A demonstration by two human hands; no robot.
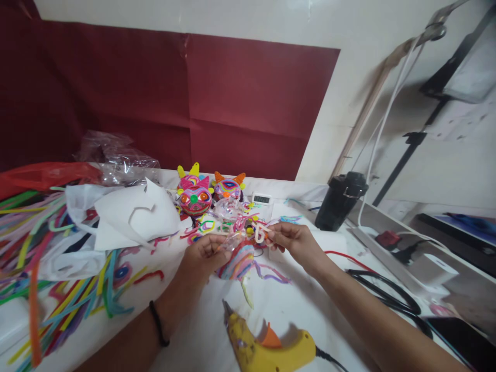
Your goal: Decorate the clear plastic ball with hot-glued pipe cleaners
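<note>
My left hand (205, 254) is closed on the edge of a clear plastic piece partly covered with striped pipe cleaners (239, 261) in pink, blue and orange. Loose purple and yellow-green strands trail from it onto the table. Between the fingertips of my right hand (293, 241) is a pale pipe cleaner (259, 233) bent into a loop, just above the striped piece. Whether the loop touches that piece I cannot tell. Nearer to me lies a yellow glue gun (250, 347) with an orange trigger, its nozzle pointing away. Behind my hands sit several finished pipe-cleaner animal heads (196, 200).
Loose pipe cleaners (73, 305) and white cut paper (134, 219) spread over the left side. A small digital timer (261, 199) stands at the back. A black bottle (341, 201), coiled black cable (383, 292) and phone (461, 336) are on the right.
</note>
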